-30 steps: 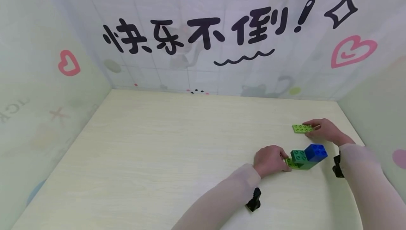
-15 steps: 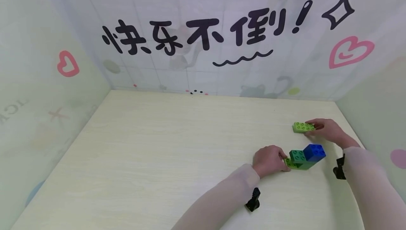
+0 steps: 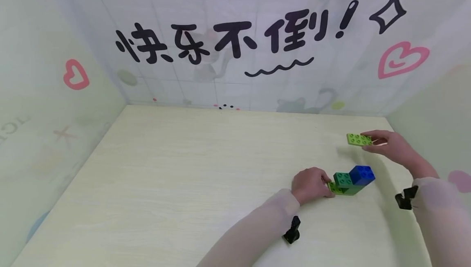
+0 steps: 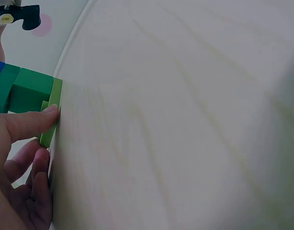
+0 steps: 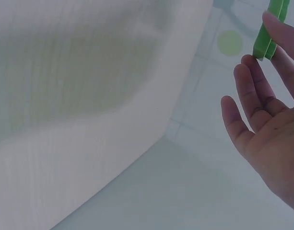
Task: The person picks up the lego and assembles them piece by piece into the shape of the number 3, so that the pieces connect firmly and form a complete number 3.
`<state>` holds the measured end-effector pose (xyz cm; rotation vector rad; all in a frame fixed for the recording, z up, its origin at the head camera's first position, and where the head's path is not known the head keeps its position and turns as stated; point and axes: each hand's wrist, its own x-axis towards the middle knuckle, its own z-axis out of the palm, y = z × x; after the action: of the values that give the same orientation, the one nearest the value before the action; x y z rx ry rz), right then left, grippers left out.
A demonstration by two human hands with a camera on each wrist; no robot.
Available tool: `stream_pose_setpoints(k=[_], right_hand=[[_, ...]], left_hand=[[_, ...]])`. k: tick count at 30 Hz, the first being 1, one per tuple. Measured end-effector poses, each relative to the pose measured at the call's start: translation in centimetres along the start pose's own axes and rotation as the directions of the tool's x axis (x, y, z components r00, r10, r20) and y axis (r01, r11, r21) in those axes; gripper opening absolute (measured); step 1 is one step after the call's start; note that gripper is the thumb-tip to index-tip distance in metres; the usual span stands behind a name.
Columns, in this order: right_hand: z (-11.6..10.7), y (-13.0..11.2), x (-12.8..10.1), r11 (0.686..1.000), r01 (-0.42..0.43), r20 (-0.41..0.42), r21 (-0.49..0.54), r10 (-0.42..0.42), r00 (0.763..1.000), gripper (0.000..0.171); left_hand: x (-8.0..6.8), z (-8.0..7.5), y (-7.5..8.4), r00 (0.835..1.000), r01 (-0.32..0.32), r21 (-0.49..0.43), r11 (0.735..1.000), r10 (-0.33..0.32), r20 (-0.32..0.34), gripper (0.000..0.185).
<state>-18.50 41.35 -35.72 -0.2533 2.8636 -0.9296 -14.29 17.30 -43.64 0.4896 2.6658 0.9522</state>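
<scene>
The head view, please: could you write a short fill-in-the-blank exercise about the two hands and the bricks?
1. The right hand pinches a flat light green plate and holds it ____ the table.
2. The left hand holds the brick assembly at its ____ end.
3. The highest brick of the assembly is ____ in colour.

Missing words: above; left; blue

The right hand (image 3: 388, 146) has lifted the light green flat brick (image 3: 358, 139) off the worktop (image 3: 206, 169). A second ago the brick lay flat there; it is now pinched in the air, its shadow beneath.
</scene>
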Motion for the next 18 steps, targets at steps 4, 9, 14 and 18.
stream_pose_setpoints(k=[4,9,14,18], right_hand=[[-0.4,-0.8,-0.5,1.000,0.011,-0.008,-0.011,-0.011,1.000,0.050],[-0.6,-1.9,-1.0,0.998,0.049,-0.019,-0.039,-0.050,0.999,0.047],[-0.9,-2.8,-1.8,0.991,0.109,-0.041,-0.079,-0.112,0.993,0.042],[-0.9,-3.2,-2.5,0.982,0.152,-0.057,-0.111,-0.159,0.986,0.040]], left_hand=[[0.0,0.1,0.0,1.000,0.000,-0.005,1.000,0.000,-0.004,0.025],[0.2,0.1,-0.1,1.000,-0.005,-0.001,1.000,0.005,-0.012,0.026],[0.2,0.2,-0.1,1.000,-0.005,-0.001,1.000,0.005,-0.009,0.026],[0.2,0.2,-0.1,1.000,-0.002,-0.014,1.000,0.002,-0.004,0.026]])
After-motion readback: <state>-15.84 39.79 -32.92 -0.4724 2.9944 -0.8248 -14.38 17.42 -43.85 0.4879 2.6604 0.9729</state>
